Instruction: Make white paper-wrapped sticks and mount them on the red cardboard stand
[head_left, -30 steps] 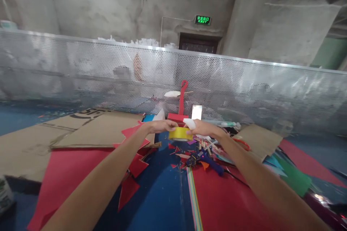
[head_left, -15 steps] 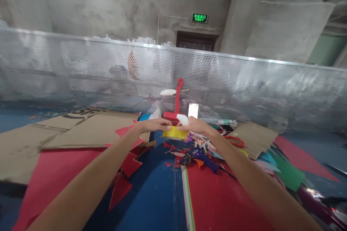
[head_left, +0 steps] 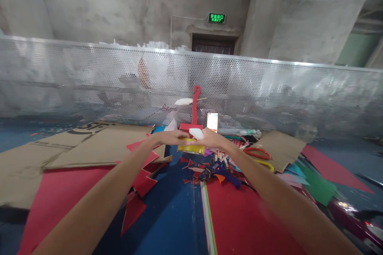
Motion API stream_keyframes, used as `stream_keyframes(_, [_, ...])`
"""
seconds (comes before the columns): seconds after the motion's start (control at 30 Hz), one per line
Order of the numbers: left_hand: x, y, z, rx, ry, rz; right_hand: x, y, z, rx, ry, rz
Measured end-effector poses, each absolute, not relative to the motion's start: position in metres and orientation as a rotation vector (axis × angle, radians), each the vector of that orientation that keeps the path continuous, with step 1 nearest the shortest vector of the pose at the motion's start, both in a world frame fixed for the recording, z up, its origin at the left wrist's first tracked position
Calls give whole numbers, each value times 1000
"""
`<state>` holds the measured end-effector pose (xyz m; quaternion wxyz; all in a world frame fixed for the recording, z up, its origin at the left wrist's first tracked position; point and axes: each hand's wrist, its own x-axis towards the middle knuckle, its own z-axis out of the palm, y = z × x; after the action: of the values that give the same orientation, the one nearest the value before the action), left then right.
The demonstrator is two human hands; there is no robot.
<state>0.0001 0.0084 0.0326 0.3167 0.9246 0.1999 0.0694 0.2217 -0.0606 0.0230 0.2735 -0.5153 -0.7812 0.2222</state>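
Both my hands meet at a roll of yellow tape [head_left: 191, 149] held above the blue table. My left hand [head_left: 172, 137] has its fingers closed on the roll's left side. My right hand [head_left: 209, 138] grips the roll's right upper edge, and a small white piece [head_left: 196, 133] stands up by its fingers. Just behind the hands is a red cut-out with a hooked top [head_left: 195, 105], upright on a red base. A white leaf-shaped piece [head_left: 183, 102] on a thin stick crosses it.
Brown cardboard [head_left: 98, 143] and red sheets [head_left: 72, 183] lie left. A blue glue gun [head_left: 229, 177], red scraps, red-handled scissors [head_left: 257, 152] and a red paper stack [head_left: 245, 219] lie centre-right. A lit phone [head_left: 212, 122] stands before a perforated metal panel [head_left: 239, 87].
The white piece by my right hand has shifted left and lies flatter over the roll. Both hands still hold the tape. The head view has moved slightly.
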Motion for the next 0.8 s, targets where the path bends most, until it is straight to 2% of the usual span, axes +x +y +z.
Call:
stream_keyframes(0.27, [-6, 22, 19, 2334, 366, 138, 232, -64, 26, -1272, -2141, 801])
stream_keyframes(0.8, [-6, 27, 13, 2335, 264, 146, 248, -71, 33, -1298, -2307, 780])
